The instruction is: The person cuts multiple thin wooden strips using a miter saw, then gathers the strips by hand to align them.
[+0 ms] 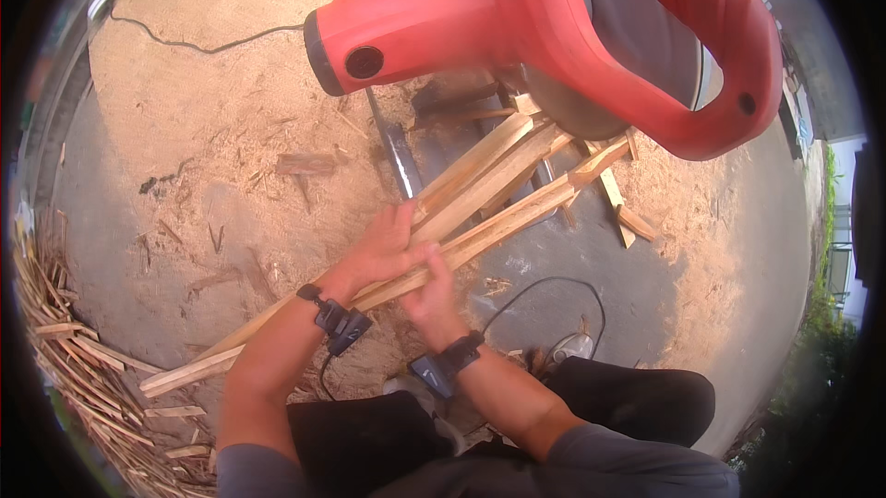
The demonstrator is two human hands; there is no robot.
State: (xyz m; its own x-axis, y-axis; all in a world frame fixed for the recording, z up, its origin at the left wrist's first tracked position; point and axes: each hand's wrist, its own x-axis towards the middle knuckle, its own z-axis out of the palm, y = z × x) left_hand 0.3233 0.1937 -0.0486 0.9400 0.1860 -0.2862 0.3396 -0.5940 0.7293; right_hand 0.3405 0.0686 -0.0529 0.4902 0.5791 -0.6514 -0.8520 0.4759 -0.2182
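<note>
Several long, pale wooden strips (484, 183) slant from my lower left up toward a red cut-off saw (544, 18). My left hand (380, 247) is closed over them, its fingers wrapped round the upper pieces. Just below it, my right hand (432, 293) grips the lower wooden strip (517, 216), its fingers curled and thumb pointing up. The far ends of the strips lie beneath the saw, close to its round guard and blade (577, 106). Part of the saw's base and blade is hidden by the red body. Both wrists wear dark bands with small devices.
Short wood offcuts (635, 223) lie right of the strips. A metal bar (392, 143) is left of the saw base. Sawdust (231, 110) covers much of the floor. A heap of thin sticks (92, 378) lies far left. A black cable (221, 46) trails from the saw.
</note>
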